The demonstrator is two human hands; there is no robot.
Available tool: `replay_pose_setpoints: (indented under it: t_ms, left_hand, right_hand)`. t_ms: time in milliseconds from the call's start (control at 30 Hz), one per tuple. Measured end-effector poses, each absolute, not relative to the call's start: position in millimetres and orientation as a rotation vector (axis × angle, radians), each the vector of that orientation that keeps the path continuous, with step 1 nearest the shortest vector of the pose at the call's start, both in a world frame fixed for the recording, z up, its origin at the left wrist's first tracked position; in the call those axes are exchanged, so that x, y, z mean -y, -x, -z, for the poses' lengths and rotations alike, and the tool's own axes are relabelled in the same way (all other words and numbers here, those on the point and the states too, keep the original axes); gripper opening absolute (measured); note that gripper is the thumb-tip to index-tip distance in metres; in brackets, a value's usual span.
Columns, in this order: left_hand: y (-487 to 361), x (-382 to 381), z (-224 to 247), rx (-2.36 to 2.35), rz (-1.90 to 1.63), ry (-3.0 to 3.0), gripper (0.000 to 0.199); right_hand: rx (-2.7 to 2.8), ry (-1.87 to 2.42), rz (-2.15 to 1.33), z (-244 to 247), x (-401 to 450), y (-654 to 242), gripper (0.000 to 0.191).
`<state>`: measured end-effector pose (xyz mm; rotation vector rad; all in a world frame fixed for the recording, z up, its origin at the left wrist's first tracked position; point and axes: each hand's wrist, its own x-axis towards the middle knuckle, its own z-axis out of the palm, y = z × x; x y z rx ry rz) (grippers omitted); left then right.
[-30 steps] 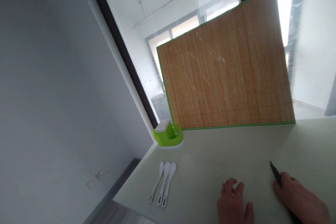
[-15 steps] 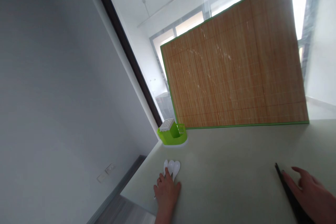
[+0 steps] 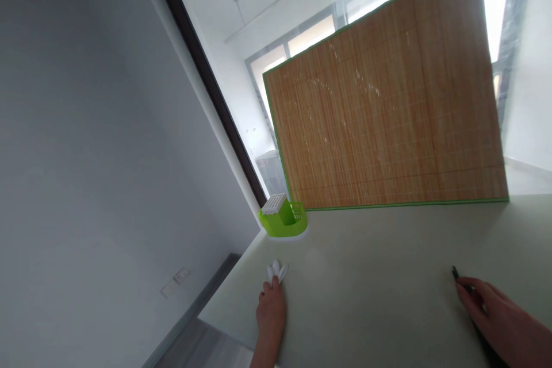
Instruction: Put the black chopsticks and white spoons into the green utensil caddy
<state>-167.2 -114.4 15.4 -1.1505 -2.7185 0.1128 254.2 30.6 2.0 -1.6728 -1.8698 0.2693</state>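
Note:
Three white spoons (image 3: 276, 268) lie bunched on the left part of the table, bowls pointing away from me. My left hand (image 3: 271, 306) is closed over their handles, which the fingers mostly hide. On the right, my right hand (image 3: 495, 307) pinches what look like black chopsticks (image 3: 456, 273) near their far end. Their near part runs down under the hand toward the bottom edge, and I cannot tell how many there are. Beyond the spoons stands a bright green cutlery holder (image 3: 276, 226) with a white slotted piece on top and a white base.
The pale table (image 3: 366, 276) ends at the left near a grey wall (image 3: 107, 184) with a socket (image 3: 176, 282). Along its back edge stands an upright bamboo mat (image 3: 383, 103) with green trim, in front of a glass pane.
My left hand has gathered the spoons, drawing their bowls closer together. My right hand has closed from spread fingers to a pinch on the chopsticks.

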Motion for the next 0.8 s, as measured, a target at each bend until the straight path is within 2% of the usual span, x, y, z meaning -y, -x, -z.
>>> replay_pose_setpoints:
  t_ms: [267,500,633,800]
  left_hand:
    - [141,104,-33,2.866,0.063,1.283,0.06]
    - [21,80,-41,2.845,0.134,1.743,0.071]
    - [-51,70,-33,2.736,0.196,2.046,0.071]
    - [-97,61,-11,2.653,0.211,2.037,0.071]
  right_hand:
    - [1.889,1.776,-0.353,-10,-30,-256,0.038]
    - [1.897,1.788,-0.279,0,-35,-256,0.036]
    - [1.925,1.697,-0.267,7,-38,-254,0.034]
    - [1.975,1.508,-0.303,8,-33,-244,0.034]
